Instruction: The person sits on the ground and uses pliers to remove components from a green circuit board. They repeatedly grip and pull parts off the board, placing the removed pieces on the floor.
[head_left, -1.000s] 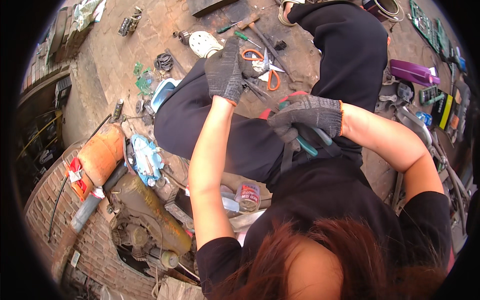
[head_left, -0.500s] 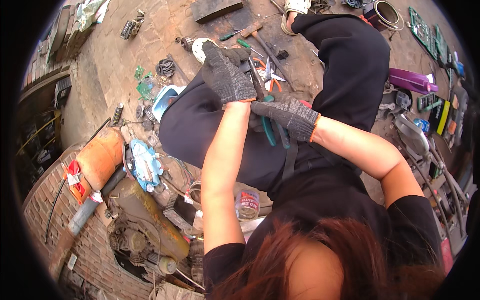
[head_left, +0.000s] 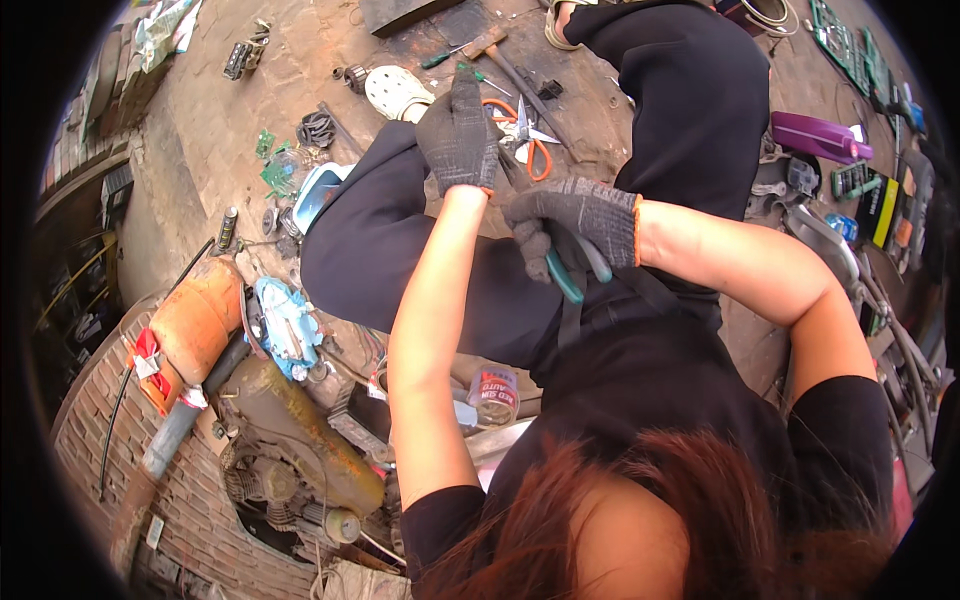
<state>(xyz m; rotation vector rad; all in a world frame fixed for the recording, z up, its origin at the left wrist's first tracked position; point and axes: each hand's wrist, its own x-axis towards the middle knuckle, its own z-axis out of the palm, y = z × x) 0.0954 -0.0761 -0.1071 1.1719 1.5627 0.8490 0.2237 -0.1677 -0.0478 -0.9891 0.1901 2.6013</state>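
My right hand (head_left: 580, 225), in a dark grey knitted glove with an orange cuff, is wrapped round a pair of pliers. The pliers' green handles (head_left: 566, 278) stick out below the fist, slightly spread. Their dark jaws reach up and left toward my left hand (head_left: 456, 140), gloved alike. That hand is turned back-up over my left shin, one finger stretched away from me and the others curled under. Whatever it may hold is hidden. Just beyond lie scissors (head_left: 539, 160) with orange handles, their blades apart.
On the ground ahead lie a hammer (head_left: 487, 41) and a green-handled screwdriver (head_left: 437, 60). To the left are a blue-white tray (head_left: 318, 192), an orange tank (head_left: 200, 310) and a blue plastic bag (head_left: 290, 325). A purple case (head_left: 815, 137) and a green tool case (head_left: 843, 50) lie at right.
My left hand has turned, its stretched finger swinging from rightward to pointing away from me. The pliers have tilted, and my right hand covers more of their handles. The whole view has shifted a little.
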